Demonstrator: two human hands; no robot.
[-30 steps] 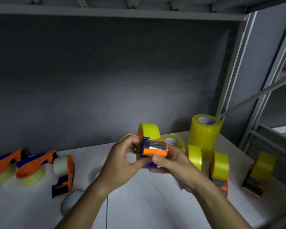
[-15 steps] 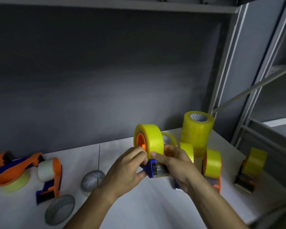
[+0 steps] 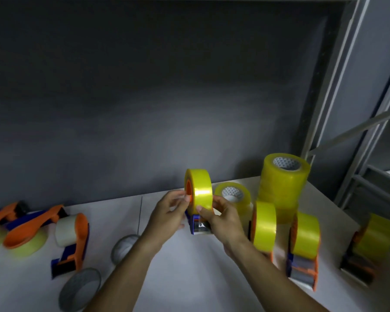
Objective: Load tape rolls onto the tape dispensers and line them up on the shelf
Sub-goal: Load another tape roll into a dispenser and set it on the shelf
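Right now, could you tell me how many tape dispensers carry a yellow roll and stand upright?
4. One dispenser is held in both hands, two dispensers stand just right of them, and one sits near the shelf's right edge. Others may be hidden behind the hands.

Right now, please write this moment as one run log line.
left hand: holds dispenser | right hand: holds dispenser | yellow roll: mounted | shelf: three loaded dispensers at right

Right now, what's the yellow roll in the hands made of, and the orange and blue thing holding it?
The yellow tape roll looks like glossy see-through plastic film: light glints off it. The dispenser looks like hard moulded plastic, orange hub and blue frame, with a shiny strip, possibly metal, at its front. The left hand and right hand hold it.
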